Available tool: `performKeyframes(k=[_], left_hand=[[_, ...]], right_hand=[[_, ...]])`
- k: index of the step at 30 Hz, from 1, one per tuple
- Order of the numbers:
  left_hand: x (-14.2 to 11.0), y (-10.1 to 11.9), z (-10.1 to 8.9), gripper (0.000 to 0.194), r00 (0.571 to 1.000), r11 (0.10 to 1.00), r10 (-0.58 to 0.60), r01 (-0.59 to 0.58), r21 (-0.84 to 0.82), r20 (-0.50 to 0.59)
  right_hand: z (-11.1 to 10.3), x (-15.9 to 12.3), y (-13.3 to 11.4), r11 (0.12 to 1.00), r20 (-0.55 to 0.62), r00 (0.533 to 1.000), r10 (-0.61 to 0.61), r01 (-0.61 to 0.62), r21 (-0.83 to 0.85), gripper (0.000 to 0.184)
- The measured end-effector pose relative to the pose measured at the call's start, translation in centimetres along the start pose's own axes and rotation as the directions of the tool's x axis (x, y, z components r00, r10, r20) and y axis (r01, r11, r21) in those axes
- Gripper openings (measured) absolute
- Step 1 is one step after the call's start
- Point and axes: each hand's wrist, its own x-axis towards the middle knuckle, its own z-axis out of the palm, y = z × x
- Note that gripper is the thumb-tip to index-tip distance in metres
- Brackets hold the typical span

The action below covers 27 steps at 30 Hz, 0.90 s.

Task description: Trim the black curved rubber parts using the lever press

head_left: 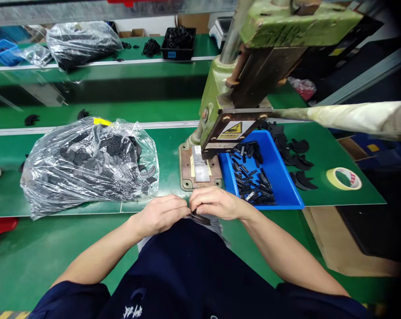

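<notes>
A dark, curved plastic piece (199, 218) sits between my two hands, just in front of the table's near edge. My left hand (162, 213) pinches its left end with closed fingers. Close against it, my right hand (217, 202) is closed too, its fingers bent over the piece's upper side. The fingers hide much of the piece. Straight ahead stands a green hand press (212, 99), its base plate (184, 170) just beyond my hands. To the press's right, a blue bin (287, 186) holds many small black parts (253, 179).
A clear plastic bag of black curved parts (90, 164) lies left of the press. The press's wrapped lever (353, 116) reaches out to the right. Loose black curved pieces (302, 161) and a tape roll (332, 177) lie right of the bin. A conveyor (137, 108) runs behind.
</notes>
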Motion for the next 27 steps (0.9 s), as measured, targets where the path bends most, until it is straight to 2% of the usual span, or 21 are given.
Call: performKeyframes(k=[3,5,8,11,13,14,15,16,17,18,19,20,21,23,25,27], left_hand=[[-0.1,-0.4,-0.2,0.027,0.998,0.996,-0.016,0.021,-0.082,0.059],[0.3,-0.8,-0.6,0.026,0.997,0.994,-0.013,0.021,-0.106,0.078],[1.0,-1.3,-1.4,0.023,0.993,0.997,-0.019,0.027,-0.067,0.116],[1.3,-1.6,-1.8,0.021,0.983,1.000,-0.023,0.026,-0.012,0.180],[1.0,-1.6,-1.3,0.021,0.992,0.997,-0.071,0.071,0.000,0.105],[0.6,-1.6,-0.9,0.021,0.989,0.989,-0.146,0.147,-0.010,0.022],[0.3,-1.5,-0.3,0.022,0.961,0.964,-0.264,0.261,-0.049,-0.079],[0.0,-1.3,0.4,0.023,0.896,0.910,-0.411,0.393,-0.131,-0.167],[-0.2,-1.1,1.1,0.023,0.799,0.822,-0.562,0.511,-0.250,-0.216],[-0.3,-0.8,1.8,0.023,0.694,0.711,-0.689,0.592,-0.380,-0.208],[-0.2,-0.5,2.4,0.024,0.610,0.597,-0.777,0.635,-0.491,-0.156],[0.0,-0.1,2.8,0.027,0.557,0.500,-0.826,0.654,-0.567,-0.086],[0.3,0.3,3.2,0.031,0.529,0.433,-0.849,0.669,-0.605,-0.023],[0.9,1.0,3.6,0.038,0.500,0.389,-0.866,0.703,-0.596,0.025],[1.5,1.4,3.8,0.038,0.482,0.417,-0.876,0.741,-0.527,-0.016],[1.8,1.6,3.9,0.031,0.495,0.480,-0.864,0.760,-0.439,-0.090]], right_hand=[[0.7,-0.2,0.8,0.999,-0.032,0.999,0.007,-0.005,0.052,0.020],[1.1,-0.4,1.4,0.997,-0.094,0.995,0.026,-0.019,0.068,0.020],[1.4,-0.6,2.0,0.998,-0.193,0.980,0.058,-0.051,0.039,0.020],[1.4,-0.8,2.2,0.998,-0.235,0.971,0.052,-0.059,-0.025,0.018],[1.5,-1.1,2.3,0.996,-0.291,0.956,0.035,-0.059,-0.073,0.017],[1.6,-1.2,2.4,0.994,-0.335,0.942,0.027,-0.062,-0.095,0.017],[1.8,-1.4,2.5,0.991,-0.383,0.924,0.020,-0.069,-0.114,0.017],[2.0,-1.5,2.6,0.989,-0.432,0.902,0.016,-0.079,-0.128,0.018],[2.2,-1.7,2.8,0.986,-0.475,0.880,0.014,-0.090,-0.137,0.019],[2.4,-1.8,2.9,0.984,-0.515,0.857,0.015,-0.103,-0.142,0.019],[2.6,-1.9,3.0,0.983,-0.547,0.837,0.020,-0.117,-0.143,0.019],[2.8,-1.9,3.1,0.982,-0.571,0.820,0.029,-0.132,-0.139,0.019],[3.0,-1.8,3.1,0.981,-0.591,0.805,0.042,-0.147,-0.130,0.019],[3.5,-1.7,3.1,0.980,-0.623,0.778,0.078,-0.175,-0.097,0.017],[4.0,-1.5,3.0,0.978,-0.651,0.748,0.128,-0.203,-0.040,0.014],[4.5,-1.5,3.0,0.973,-0.680,0.707,0.194,-0.229,0.040,0.012]])
